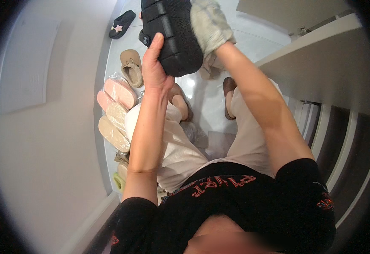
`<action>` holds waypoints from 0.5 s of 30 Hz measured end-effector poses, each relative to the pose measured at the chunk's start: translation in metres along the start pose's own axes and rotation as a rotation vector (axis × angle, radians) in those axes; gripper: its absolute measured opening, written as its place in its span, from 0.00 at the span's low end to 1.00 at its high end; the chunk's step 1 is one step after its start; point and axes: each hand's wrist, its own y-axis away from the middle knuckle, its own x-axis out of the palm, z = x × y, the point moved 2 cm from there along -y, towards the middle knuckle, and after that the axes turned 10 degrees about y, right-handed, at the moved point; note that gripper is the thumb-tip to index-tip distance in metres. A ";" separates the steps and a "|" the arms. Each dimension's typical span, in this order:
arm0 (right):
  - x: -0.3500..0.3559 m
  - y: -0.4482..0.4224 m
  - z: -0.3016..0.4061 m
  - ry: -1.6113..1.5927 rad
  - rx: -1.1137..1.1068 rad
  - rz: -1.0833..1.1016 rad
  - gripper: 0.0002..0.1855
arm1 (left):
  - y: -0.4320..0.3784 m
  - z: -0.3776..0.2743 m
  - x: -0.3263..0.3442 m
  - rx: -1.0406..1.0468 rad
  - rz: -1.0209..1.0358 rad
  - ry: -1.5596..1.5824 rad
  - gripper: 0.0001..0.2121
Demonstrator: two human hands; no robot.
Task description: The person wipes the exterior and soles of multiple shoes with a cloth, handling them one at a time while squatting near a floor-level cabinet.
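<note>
My left hand (155, 65) grips a black clog (175, 38) near its heel, thumb along the side by the strap rivet. The clog's black sole faces the camera, and its toe end runs past the top edge of the view. A pale, grey-green cloth (210, 27) covers my right hand, pressed against the clog's right side; the fingers are hidden under the cloth. Part of the cloth hangs below the clog.
Along the left wall stand a black slipper with a pink star (122, 24), a tan fur-lined clog (131, 68), pink slippers (119, 92) and beige slippers (114, 133) in clear plastic, and a green one (119, 181). A cabinet with shelves (325, 63) lies at right.
</note>
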 end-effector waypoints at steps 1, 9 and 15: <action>0.001 -0.003 -0.003 0.021 0.003 0.052 0.13 | 0.002 0.000 0.003 -0.045 0.017 0.089 0.18; -0.062 -0.001 0.009 0.118 -0.114 0.010 0.14 | -0.014 -0.014 -0.014 -0.081 0.067 0.263 0.29; -0.059 0.028 0.031 0.006 -0.485 -0.291 0.14 | -0.015 -0.023 -0.022 -0.085 0.024 0.318 0.29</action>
